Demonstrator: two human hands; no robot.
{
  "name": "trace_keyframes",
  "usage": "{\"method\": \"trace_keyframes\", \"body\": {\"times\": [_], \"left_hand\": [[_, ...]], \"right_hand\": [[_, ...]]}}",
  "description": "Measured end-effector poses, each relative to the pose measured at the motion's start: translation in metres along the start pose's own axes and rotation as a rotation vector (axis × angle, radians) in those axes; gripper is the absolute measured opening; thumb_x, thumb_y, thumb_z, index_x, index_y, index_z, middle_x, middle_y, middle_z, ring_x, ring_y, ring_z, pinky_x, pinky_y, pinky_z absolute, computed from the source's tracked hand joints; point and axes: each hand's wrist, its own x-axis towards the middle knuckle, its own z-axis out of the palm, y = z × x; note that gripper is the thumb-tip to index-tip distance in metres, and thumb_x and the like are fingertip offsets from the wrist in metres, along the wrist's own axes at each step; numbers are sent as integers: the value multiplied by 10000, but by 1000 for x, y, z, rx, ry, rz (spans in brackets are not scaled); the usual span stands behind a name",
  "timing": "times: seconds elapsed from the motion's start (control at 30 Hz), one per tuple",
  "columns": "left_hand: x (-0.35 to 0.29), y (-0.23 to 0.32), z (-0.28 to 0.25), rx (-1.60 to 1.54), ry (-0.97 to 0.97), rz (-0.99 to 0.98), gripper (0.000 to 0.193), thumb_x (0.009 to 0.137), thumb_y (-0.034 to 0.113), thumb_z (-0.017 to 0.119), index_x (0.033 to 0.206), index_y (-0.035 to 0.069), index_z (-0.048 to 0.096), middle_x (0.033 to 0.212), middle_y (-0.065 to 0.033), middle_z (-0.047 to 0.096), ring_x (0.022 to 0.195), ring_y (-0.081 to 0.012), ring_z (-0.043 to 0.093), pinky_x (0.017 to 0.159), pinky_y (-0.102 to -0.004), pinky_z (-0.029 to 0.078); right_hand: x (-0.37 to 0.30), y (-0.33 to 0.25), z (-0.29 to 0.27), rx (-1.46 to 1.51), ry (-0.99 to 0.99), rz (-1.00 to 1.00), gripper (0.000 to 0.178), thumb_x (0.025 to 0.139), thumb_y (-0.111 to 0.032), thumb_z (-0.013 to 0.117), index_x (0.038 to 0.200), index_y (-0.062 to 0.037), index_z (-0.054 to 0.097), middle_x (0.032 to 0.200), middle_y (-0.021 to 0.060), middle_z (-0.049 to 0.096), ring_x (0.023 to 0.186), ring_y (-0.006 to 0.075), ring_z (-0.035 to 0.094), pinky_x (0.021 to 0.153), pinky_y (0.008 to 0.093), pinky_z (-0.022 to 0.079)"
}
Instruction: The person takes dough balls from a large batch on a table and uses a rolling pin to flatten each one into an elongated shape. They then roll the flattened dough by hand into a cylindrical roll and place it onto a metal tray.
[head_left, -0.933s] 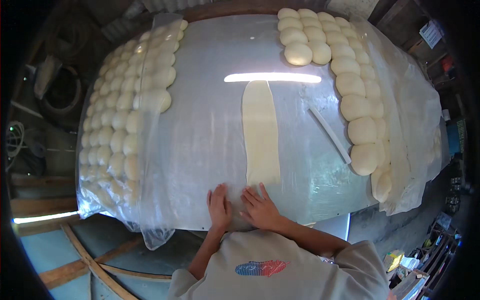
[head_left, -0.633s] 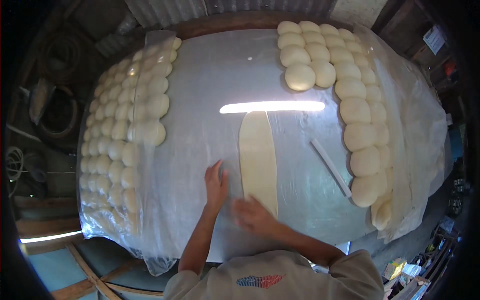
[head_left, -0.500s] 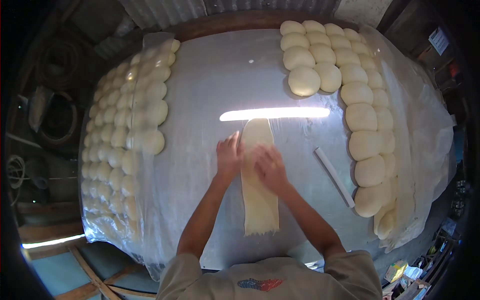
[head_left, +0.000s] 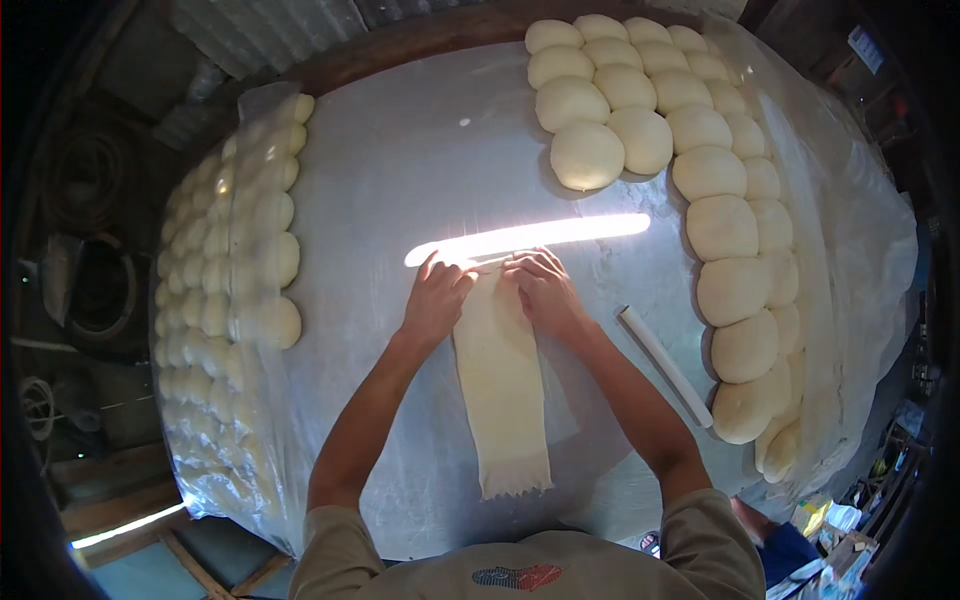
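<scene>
A long flat strip of dough (head_left: 503,390) lies on the metal tabletop, its near end ragged. At its far end, my left hand (head_left: 438,298) pinches the left corner, fingers curled in. My right hand (head_left: 543,290) grips the right corner of the same end with bent fingers. Between both hands the far edge looks slightly folded or lifted; the fingertips partly hide it. To the right of my right forearm lies a white rolling pin (head_left: 665,367), apart from both hands.
Rows of round dough balls (head_left: 728,228) line the right side, partly under clear plastic sheeting (head_left: 850,270). More dough balls (head_left: 275,322) sit at the left under plastic. A bright light reflection crosses the tabletop (head_left: 400,140). Part of another person (head_left: 785,550) shows at the lower right.
Both hands have moved to the far end of the dough strip and closed on its corners; earlier they lay along its sides. The view has shifted slightly.
</scene>
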Motion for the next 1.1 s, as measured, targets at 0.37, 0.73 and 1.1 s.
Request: {"method": "trace_keyframes", "body": {"times": [0.37, 0.73, 1.1], "left_hand": [[22, 4, -3, 171, -178, -314, 224, 906, 251, 565, 1062, 108, 636, 1012, -59, 616, 1013, -235, 569, 1082, -508, 290], [3, 3, -10, 22, -125, -88, 154, 854, 70, 544, 985, 50, 622, 986, -93, 607, 989, -251, 580, 998, -462, 382], [2, 22, -11, 219, -251, -248, 301, 859, 112, 522, 1143, 45, 592, 1031, -83, 611, 1017, -203, 583, 1089, -498, 286]], "right_hand": [[57, -24, -9, -428, -372, 64, 223, 862, -152, 548, 1049, -135, 668, 997, 97, 623, 1065, 281, 537, 1087, 518, 252], [12, -13, -7, -338, -319, 78, 251, 808, -74, 578, 1051, -74, 641, 1089, 116, 576, 1104, 280, 528, 1024, 464, 382], [21, -43, -7, -433, -350, 114, 334, 835, -84, 544, 1163, -38, 589, 1119, 128, 584, 1145, 250, 526, 1097, 471, 318]]}}
